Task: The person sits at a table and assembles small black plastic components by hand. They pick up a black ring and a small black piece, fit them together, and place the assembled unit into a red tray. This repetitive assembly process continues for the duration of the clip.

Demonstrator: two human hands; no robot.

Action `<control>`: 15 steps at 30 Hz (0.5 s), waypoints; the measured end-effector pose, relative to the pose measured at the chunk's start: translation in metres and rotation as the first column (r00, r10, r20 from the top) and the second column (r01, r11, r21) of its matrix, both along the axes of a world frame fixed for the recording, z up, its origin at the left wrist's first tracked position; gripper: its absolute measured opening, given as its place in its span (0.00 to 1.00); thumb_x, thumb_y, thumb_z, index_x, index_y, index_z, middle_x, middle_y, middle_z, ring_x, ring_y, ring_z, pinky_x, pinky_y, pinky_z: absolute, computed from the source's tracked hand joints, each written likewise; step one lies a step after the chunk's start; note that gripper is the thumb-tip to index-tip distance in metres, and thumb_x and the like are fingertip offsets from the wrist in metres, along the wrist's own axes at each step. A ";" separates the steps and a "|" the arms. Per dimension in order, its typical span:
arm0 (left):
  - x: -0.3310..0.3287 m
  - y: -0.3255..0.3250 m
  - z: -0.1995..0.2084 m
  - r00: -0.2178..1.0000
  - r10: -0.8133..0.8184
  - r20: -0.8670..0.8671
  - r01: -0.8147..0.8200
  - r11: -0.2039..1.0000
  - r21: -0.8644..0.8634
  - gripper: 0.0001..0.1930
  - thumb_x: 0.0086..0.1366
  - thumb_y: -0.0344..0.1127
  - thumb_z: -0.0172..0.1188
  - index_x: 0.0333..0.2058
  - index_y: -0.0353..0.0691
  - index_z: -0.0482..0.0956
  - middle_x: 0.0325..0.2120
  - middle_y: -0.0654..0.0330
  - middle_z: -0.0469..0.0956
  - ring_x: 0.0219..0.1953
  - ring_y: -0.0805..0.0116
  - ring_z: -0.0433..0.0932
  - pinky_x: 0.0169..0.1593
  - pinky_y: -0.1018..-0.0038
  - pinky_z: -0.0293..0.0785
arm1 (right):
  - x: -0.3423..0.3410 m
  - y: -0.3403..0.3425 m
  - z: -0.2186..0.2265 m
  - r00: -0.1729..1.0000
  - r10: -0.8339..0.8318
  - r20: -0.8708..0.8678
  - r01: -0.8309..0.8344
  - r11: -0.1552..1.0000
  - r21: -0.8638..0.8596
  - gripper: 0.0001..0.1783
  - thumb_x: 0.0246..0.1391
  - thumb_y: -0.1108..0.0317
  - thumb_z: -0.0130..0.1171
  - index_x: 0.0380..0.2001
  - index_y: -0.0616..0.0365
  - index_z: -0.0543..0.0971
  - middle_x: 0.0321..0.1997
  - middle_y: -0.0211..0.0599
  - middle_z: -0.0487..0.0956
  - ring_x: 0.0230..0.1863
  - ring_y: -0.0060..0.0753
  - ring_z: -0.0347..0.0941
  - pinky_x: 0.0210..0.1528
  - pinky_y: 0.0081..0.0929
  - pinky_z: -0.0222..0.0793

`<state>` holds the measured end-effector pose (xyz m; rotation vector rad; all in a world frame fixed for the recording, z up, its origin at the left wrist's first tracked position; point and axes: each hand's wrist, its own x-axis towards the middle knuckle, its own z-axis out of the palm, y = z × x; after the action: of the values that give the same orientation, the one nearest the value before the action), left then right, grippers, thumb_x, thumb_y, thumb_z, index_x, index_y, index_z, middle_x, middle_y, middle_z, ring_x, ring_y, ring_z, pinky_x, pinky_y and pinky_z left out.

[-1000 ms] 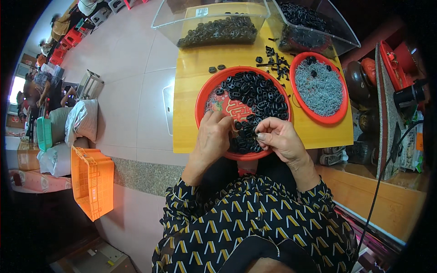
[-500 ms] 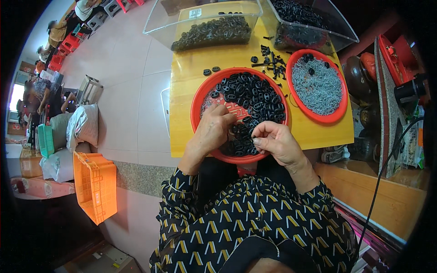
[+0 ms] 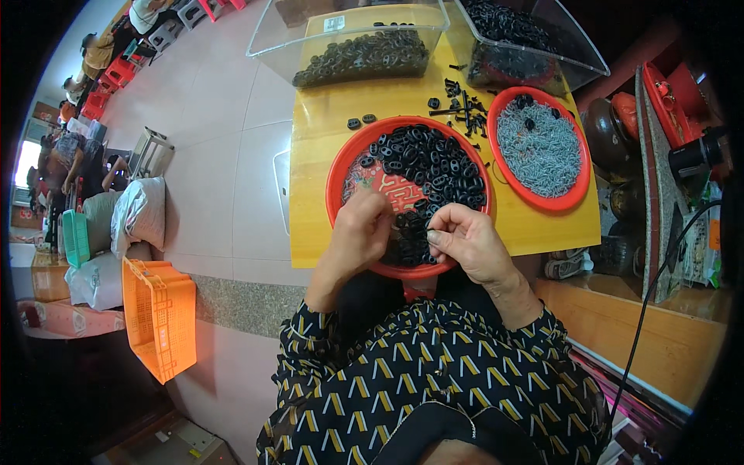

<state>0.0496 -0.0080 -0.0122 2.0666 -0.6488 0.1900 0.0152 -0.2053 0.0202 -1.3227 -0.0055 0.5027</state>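
Observation:
Low over a round red tray [image 3: 335,184] are both of my hands. Small black oval pieces with two holes [image 3: 440,161] fill its far and right parts, and some small silvery bits lie at its left side. My left hand [image 3: 363,226] is closed above the near left part, fingers curled downward; its fingertips are hidden, so what they hold cannot be seen. At the near right, my right hand [image 3: 470,239] is closed in a pinch, thumb against forefinger. Whatever sits in that pinch is too small to make out.
A second red tray [image 3: 587,172] holds silver screws [image 3: 539,147] and a few black pieces. Black screws [image 3: 467,112] lie loose on the yellow table [image 3: 310,155]. Two clear bins [image 3: 364,54] of black parts stand at the back. An orange crate [image 3: 159,318] is at left.
My left hand has drawn slightly nearer to me and turned, so its fingers are less visible. The right hand stays pinched in nearly the same place.

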 end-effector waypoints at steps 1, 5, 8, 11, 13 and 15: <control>-0.006 0.000 0.006 0.996 -0.001 -0.092 -0.009 0.994 -0.109 0.06 0.50 0.21 0.55 0.28 0.34 0.69 0.24 0.58 0.71 0.25 0.69 0.71 0.29 0.77 0.66 | 0.000 0.001 -0.002 1.000 -0.008 0.002 0.008 1.000 0.000 0.04 0.49 0.75 0.54 0.30 0.61 0.71 0.26 0.27 0.71 0.24 0.15 0.69 0.25 0.12 0.67; -0.033 -0.005 0.013 0.860 -0.073 -0.505 -0.330 0.675 -0.659 0.07 0.52 0.18 0.53 0.31 0.34 0.72 0.24 0.64 0.72 0.26 0.77 0.71 0.29 0.84 0.66 | -0.001 0.013 0.007 0.999 -0.038 0.028 0.039 0.999 -0.006 0.05 0.49 0.75 0.54 0.31 0.63 0.71 0.26 0.28 0.72 0.26 0.17 0.71 0.27 0.14 0.69; -0.043 -0.005 0.004 0.829 -0.190 -0.526 -0.397 0.463 -0.792 0.08 0.53 0.20 0.55 0.33 0.35 0.72 0.27 0.60 0.73 0.29 0.73 0.71 0.32 0.79 0.68 | -0.006 0.026 0.012 0.995 -0.083 0.061 0.083 0.997 0.006 0.05 0.49 0.77 0.53 0.32 0.64 0.70 0.26 0.28 0.73 0.27 0.17 0.71 0.28 0.14 0.69; -0.050 -0.007 0.008 0.799 -0.305 -0.519 -0.434 0.305 -0.848 0.08 0.53 0.21 0.55 0.34 0.34 0.72 0.27 0.59 0.74 0.30 0.72 0.72 0.35 0.77 0.69 | -0.010 0.035 0.015 0.992 -0.092 0.092 0.093 0.996 -0.014 0.06 0.49 0.78 0.53 0.32 0.65 0.70 0.27 0.29 0.73 0.28 0.16 0.71 0.28 0.14 0.69; -0.052 -0.008 0.009 0.791 -0.350 -0.501 -0.431 0.262 -0.864 0.08 0.54 0.20 0.55 0.34 0.33 0.72 0.28 0.59 0.74 0.30 0.72 0.73 0.36 0.77 0.69 | -0.011 0.038 0.017 0.990 -0.089 0.112 0.092 0.995 -0.029 0.05 0.49 0.78 0.53 0.31 0.65 0.71 0.26 0.28 0.73 0.27 0.14 0.70 0.27 0.13 0.68; -0.054 -0.009 0.009 0.797 -0.367 -0.481 -0.411 0.255 -0.875 0.07 0.54 0.21 0.54 0.34 0.33 0.72 0.29 0.58 0.74 0.31 0.71 0.73 0.37 0.77 0.69 | -0.011 0.040 0.017 0.988 -0.083 0.129 0.092 0.994 -0.064 0.05 0.48 0.78 0.53 0.31 0.65 0.71 0.26 0.27 0.73 0.27 0.13 0.70 0.27 0.13 0.67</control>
<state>-0.0040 -0.0174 -0.0035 0.7271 0.0339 -0.0895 0.0039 -0.1653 0.0376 -1.4149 -0.0344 0.3472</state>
